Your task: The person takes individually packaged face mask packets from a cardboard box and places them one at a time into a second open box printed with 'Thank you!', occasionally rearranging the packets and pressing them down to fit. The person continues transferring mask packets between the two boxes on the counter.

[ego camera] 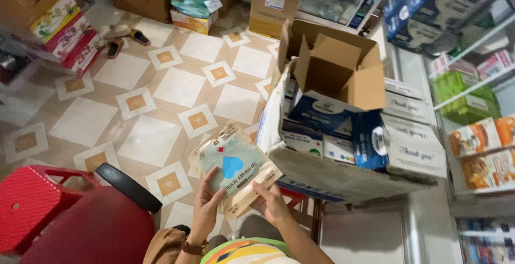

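- Head view: we are looking down at a tiled floor point(161, 87) with cream squares and tan insets, in a storeroom with shelves on the right.
- We are holding a stack of flat clear packets point(234, 168) above the floor, in front of our chest, just left of an open cardboard carton point(343, 135).
- Our left hand point(208, 204) is gripping the stack from below, thumb over the front face, fingers closed on its lower left edge.
- Our right hand point(272, 204) is pinching the lower right corner of the same stack, fingers clamped on it.
- The top packet is showing a blue heart shape and a small red cross; the stack is tilting slightly to the right.
- The carton is standing with its flaps raised, holding blue and white boxes point(332, 130) packed upright.
- A red plastic stool point(32, 205) is sitting at the lower left corner of the floor, touching a dark red chair back point(91, 232) with a black armrest.
- Sandals point(126, 41) are lying near the far left of the floor, beside stacked cartons.
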`<state>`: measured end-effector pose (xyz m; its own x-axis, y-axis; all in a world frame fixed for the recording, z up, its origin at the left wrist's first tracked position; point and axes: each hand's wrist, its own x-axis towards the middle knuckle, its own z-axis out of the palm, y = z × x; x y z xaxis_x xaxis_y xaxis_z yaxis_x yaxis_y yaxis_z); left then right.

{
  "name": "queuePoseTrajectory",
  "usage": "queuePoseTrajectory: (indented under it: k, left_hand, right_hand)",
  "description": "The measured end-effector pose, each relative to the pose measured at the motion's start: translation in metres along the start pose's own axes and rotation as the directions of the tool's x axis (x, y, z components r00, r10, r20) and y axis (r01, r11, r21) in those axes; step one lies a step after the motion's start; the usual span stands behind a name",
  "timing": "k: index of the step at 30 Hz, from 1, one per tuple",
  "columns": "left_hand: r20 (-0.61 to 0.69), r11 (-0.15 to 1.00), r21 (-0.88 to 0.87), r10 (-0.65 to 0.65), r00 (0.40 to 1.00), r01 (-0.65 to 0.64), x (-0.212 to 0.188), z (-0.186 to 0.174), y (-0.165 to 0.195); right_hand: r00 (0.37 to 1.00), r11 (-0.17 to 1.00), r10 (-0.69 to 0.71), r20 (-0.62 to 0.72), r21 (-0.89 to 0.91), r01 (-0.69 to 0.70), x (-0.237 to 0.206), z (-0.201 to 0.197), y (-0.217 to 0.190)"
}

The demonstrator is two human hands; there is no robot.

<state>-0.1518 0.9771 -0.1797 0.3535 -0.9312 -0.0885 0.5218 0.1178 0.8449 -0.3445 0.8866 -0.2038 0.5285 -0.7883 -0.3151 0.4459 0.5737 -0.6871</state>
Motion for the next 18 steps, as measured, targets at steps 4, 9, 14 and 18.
queuePoseTrajectory:
  k: [4, 9, 14, 18]
  left_hand:
    - [-0.081, 0.998, 0.023, 0.057, 0.995, -0.055, 0.041, -0.008, 0.008]
    - [-0.214, 0.976, 0.118, 0.207, 0.955, -0.185, 0.101, -0.034, 0.021]
    - [-0.402, 0.983, -0.023, 0.159, 0.902, -0.183, 0.198, -0.085, 0.031]
    - [-0.383, 0.994, -0.012, 0.098, 0.919, -0.111, 0.295, -0.117, 0.034]
  right_hand:
    - [0.999, 0.998, 0.046, 0.011, -0.032, -0.046, 0.061, 0.015, 0.003]
    - [0.999, 0.998, 0.003, -0.036, -0.063, -0.006, 0.136, 0.033, 0.006]
    - [0.997, 0.973, -0.062, -0.034, -0.226, 0.053, 0.208, 0.046, 0.000]
    - [0.992, 0.933, -0.088, -0.091, -0.356, 0.050, 0.259, 0.045, -0.016]
